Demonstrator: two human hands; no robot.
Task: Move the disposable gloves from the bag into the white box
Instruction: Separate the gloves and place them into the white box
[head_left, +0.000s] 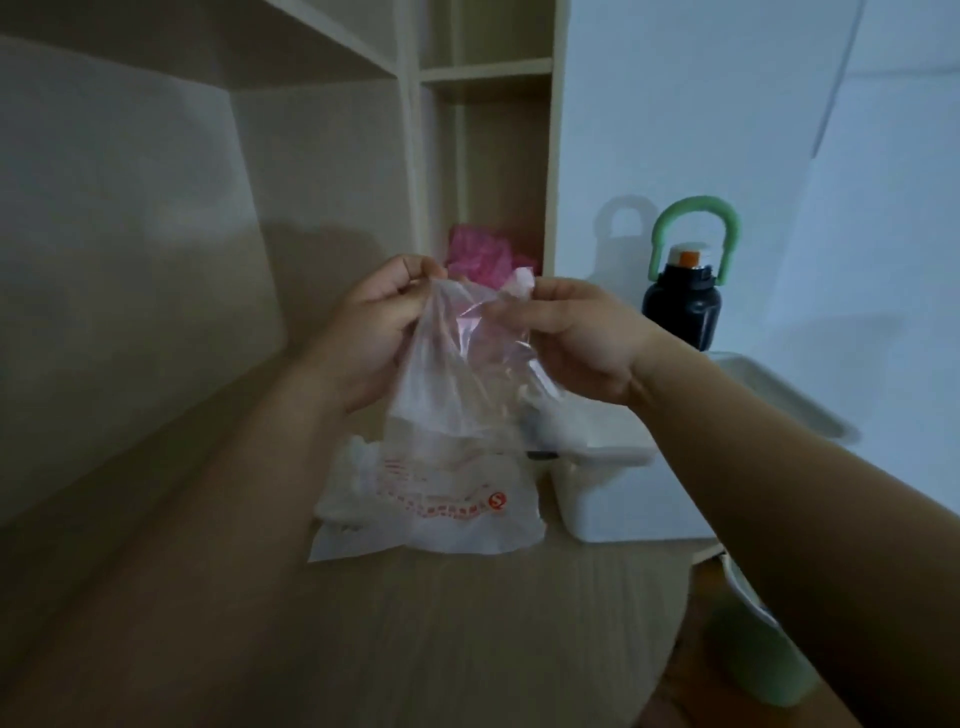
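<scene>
Both hands hold up a thin clear disposable glove (457, 364) above the desk. My left hand (379, 332) pinches its top left edge, and my right hand (571, 332) pinches the top right edge. Under it lies the white plastic bag (431, 509) with red print, crumpled on the desk. The white box (613, 499) stands just right of the bag, its lid (779, 395) open behind it. What lies inside the box is partly hidden by the glove.
A dark water bottle (681, 306) with a green handle stands at the back right by the wall. Something pink (478, 254) sits in the shelf niche behind my hands. Shelf compartments rise at the back. A green object (763, 654) is below the desk's right edge.
</scene>
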